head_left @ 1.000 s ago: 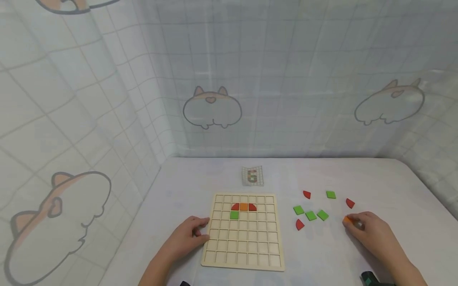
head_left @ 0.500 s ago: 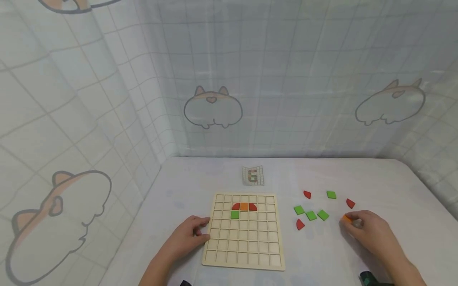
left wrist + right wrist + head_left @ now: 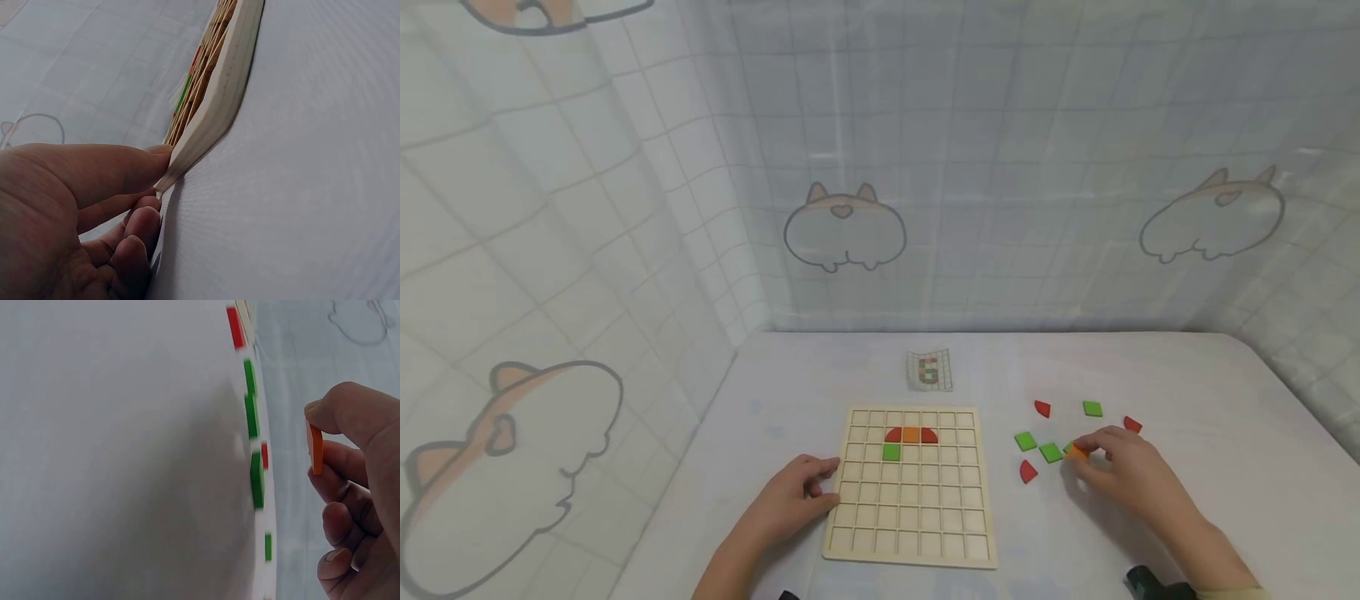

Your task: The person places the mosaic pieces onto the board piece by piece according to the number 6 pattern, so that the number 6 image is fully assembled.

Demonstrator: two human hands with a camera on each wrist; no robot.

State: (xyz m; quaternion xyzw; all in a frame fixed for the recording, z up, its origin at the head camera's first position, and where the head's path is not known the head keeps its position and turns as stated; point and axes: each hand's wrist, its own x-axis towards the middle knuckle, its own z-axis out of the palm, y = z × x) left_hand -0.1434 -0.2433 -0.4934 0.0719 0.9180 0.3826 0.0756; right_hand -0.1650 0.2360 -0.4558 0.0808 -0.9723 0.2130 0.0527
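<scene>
In the head view, a wooden grid board point(image 3: 910, 494) lies on the table. Set in its upper cells are an orange square between two red quarter-round tiles, with a green square tile point(image 3: 891, 452) below the left one. My left hand point(image 3: 793, 496) rests at the board's left edge, thumb and index fingertips against the rim. Between thumb and fingers, my right hand point(image 3: 1131, 475) pinches an orange square tile point(image 3: 315, 450), held raised above the table. Just under it lies a green tile point(image 3: 1067, 448), mostly hidden by that hand in the head view.
Right of the board lie other green squares point(image 3: 1051, 452) and red quarter-round tiles point(image 3: 1028, 472). One red tile point(image 3: 1132, 424) sits just beyond the right hand. Behind the board is a small printed pattern card point(image 3: 928, 369). A patterned curtain point(image 3: 985, 208) encloses the table.
My right hand has moved left with the orange tile, from the far right of the loose tiles to over the green ones. My left hand and the board stay in place.
</scene>
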